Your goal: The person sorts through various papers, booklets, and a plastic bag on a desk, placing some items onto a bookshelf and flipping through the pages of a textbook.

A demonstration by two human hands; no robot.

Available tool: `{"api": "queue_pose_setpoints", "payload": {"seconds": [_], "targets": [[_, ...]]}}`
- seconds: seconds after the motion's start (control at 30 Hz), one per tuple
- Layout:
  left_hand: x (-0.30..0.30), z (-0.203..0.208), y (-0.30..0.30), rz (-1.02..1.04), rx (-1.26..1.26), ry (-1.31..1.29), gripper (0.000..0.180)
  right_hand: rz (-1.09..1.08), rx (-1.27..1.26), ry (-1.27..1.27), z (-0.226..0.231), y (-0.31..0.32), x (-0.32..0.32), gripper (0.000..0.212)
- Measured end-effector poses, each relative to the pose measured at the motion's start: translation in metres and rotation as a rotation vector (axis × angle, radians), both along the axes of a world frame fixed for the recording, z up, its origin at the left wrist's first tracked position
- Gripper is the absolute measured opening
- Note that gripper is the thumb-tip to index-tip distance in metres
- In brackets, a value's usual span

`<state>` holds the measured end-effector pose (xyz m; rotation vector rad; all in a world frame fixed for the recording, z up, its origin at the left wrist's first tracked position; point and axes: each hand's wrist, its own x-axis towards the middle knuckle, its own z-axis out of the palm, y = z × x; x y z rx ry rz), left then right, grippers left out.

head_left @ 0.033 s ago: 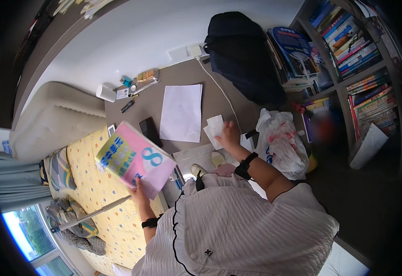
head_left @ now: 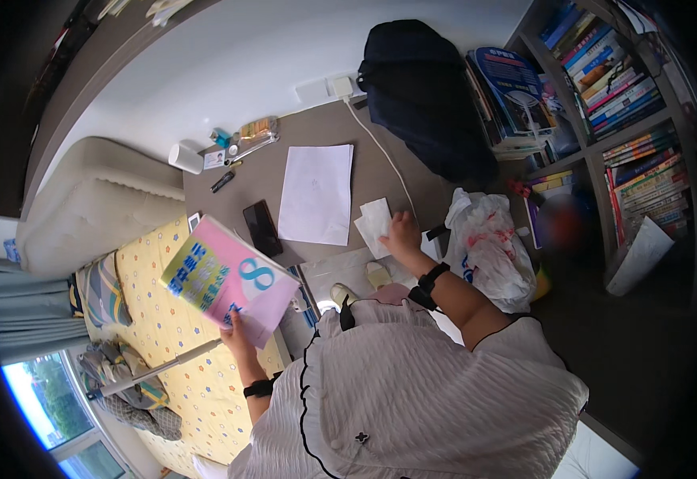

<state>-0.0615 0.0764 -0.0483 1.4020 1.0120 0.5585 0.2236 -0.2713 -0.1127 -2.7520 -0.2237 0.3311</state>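
Note:
My left hand (head_left: pixel 238 334) grips the lower edge of a pink book (head_left: pixel 233 279), thumb on its cover. The book has a yellow-green band and a large blue digit, and is held tilted over the gap between desk and bed. At the desk's front edge, my right hand (head_left: pixel 402 236) is closed on the side of a folded white tissue (head_left: pixel 374 222). Some of its fingertips are hard to make out. A sheet of white paper (head_left: pixel 315 191) lies flat on the desk between my hands. Beside it, near the book, is a black phone (head_left: pixel 261 227).
A dark backpack (head_left: pixel 424 100) stands at the desk's back right, a white cable (head_left: pixel 380 148) running beside it. Right of my right hand sits a white plastic bag (head_left: pixel 488 247). A white cup (head_left: pixel 185 158) and small items are at the back left. A bookshelf (head_left: pixel 592 148) borders the right.
The pink book has shifted slightly left with my left hand. My right hand and the tissue have moved a little to the right.

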Motion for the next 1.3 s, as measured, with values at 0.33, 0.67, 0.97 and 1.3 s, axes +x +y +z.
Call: {"api": "queue_pose_setpoints", "payload": {"seconds": [0.33, 0.67, 0.97, 1.3], "targets": [[-0.064, 0.015, -0.025, 0.269, -0.113, -0.127, 0.034, 0.162, 0.747, 0.264, 0.01, 0.082, 0.028, 0.033], [-0.074, 0.017, -0.05, 0.168, -0.102, -0.076, 0.032, -0.082, 0.162, -0.269, -0.056, 0.108, 0.059, 0.037], [0.019, -0.021, -0.066, -0.119, -0.381, -0.198, 0.021, -0.096, 0.11, -0.276, 0.111, 0.026, 0.062, 0.024], [0.189, -0.087, -0.105, -0.493, -0.494, 0.091, 0.015, -0.248, 0.821, -0.765, 0.116, -0.047, 0.028, 0.021]]}}
